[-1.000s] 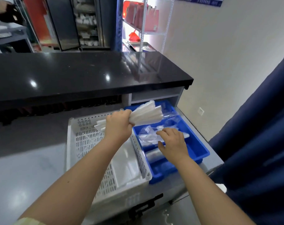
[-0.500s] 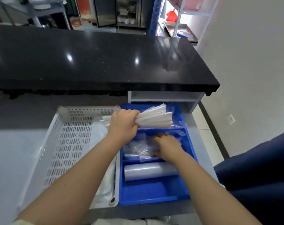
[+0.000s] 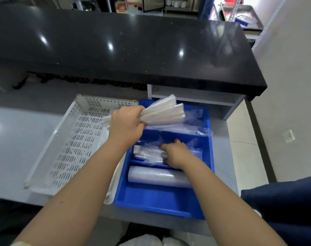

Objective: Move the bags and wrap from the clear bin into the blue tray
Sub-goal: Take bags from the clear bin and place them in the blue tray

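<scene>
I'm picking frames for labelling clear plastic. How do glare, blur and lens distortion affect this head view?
Head view: ceiling lights leave bright specks on the black counter; wide-angle bending curves its edges; the folded bags in the left hand look slightly smeared; the clear bags under the right hand blend into the blue tray.

The glossy blue plastic tray (image 3: 161,201) holds a smooth, shiny clear film roll (image 3: 156,176) and crinkled transparent plastic bags (image 3: 147,153). Beside the tray, the white perforated plastic bin (image 3: 71,139) looks matt on the smooth grey desk (image 3: 18,139); behind it, the black polished countertop (image 3: 124,47) gleams.
</scene>
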